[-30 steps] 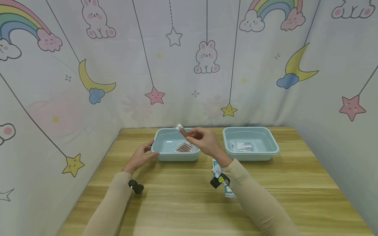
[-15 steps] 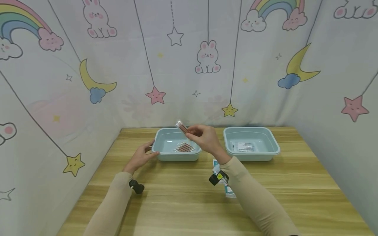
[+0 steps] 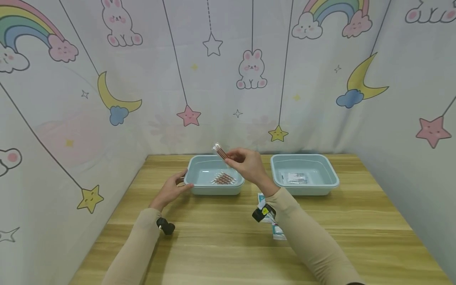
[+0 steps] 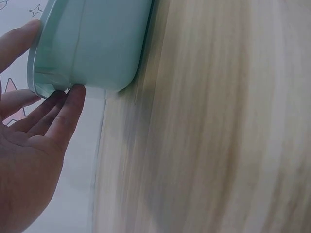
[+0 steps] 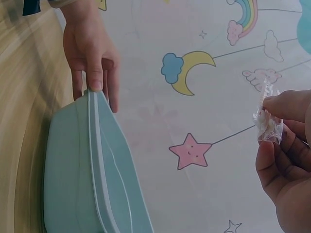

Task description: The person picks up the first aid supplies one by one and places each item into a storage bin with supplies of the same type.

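In the head view, my right hand point(image 3: 249, 164) pinches a clear-wrapped pack of brown-stick cotton swabs point(image 3: 221, 151) between thumb and fingers. It is raised above a light blue plastic basin point(image 3: 216, 190). Inside that basin lie more brown swabs point(image 3: 223, 179) with white tips, some crossing one another. My left hand point(image 3: 171, 192) grips the left end of the basin by its rim. The left wrist view shows my left fingertips point(image 4: 75, 92) under the rim. Up close in the right wrist view, the wrapper point(image 5: 268, 119) sticks out from my right hand.
A second light blue basin point(image 3: 304, 190) stands to the right, holding flat clear packets with print point(image 3: 297, 178). White-and-teal packets point(image 3: 278, 231) lie on the wooden table point(image 3: 213, 245), partly under my right forearm. A patterned curtain point(image 3: 228, 134) rises right behind the table.
My right hand has risen slightly with the swab pack. The left hand keeps its place on the basin. The whole view has shifted a little.
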The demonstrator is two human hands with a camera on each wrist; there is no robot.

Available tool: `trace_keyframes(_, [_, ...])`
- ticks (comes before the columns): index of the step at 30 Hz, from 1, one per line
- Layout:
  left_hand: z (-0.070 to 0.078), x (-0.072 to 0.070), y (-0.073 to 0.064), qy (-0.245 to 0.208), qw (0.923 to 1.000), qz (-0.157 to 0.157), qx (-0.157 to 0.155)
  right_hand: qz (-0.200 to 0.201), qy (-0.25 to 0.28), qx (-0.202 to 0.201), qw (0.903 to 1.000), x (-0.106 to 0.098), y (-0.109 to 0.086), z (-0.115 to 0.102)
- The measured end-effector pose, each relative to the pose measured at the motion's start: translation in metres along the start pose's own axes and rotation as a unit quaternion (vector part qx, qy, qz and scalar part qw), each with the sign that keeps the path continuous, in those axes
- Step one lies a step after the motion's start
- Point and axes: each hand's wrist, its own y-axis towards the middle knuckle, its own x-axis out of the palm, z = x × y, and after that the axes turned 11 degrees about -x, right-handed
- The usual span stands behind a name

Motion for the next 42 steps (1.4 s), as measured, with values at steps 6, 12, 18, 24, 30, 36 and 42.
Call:
trace_keyframes(6, [-0.001,-0.001,0.000,-0.002,1.0000,-0.002,0.002,-0.002,0.008,0.010,0.9999,0.001,0.004,0.000])
trace_keyframes(12, [-0.017,-0.001,0.011,-0.002,1.0000,0.004,0.005,-0.008,0.014,0.017,0.9997,0.001,0.007,0.001])
trace_keyframes(18, [-0.035,0.000,0.024,0.007,0.9998,0.017,0.005,-0.002,0.015,0.013,0.9998,0.002,0.010,0.006])
trace_keyframes(24, [-0.035,0.001,0.023,-0.005,0.9998,0.014,0.010,0.000,0.011,0.022,0.9997,0.005,0.010,0.015])
trace_keyframes(30, [-0.023,0.001,0.017,0.003,0.9999,0.008,0.010,-0.023,-0.068,0.040,0.9966,0.013,0.003,0.035])
trace_keyframes(36, [-0.004,0.000,0.005,-0.003,1.0000,-0.004,0.007,-0.090,-0.142,0.070,0.9833,0.020,-0.010,0.050])
trace_keyframes(42, [-0.004,-0.001,0.002,0.000,1.0000,0.004,0.008,-0.070,-0.110,0.069,0.9891,0.018,-0.009,0.045])
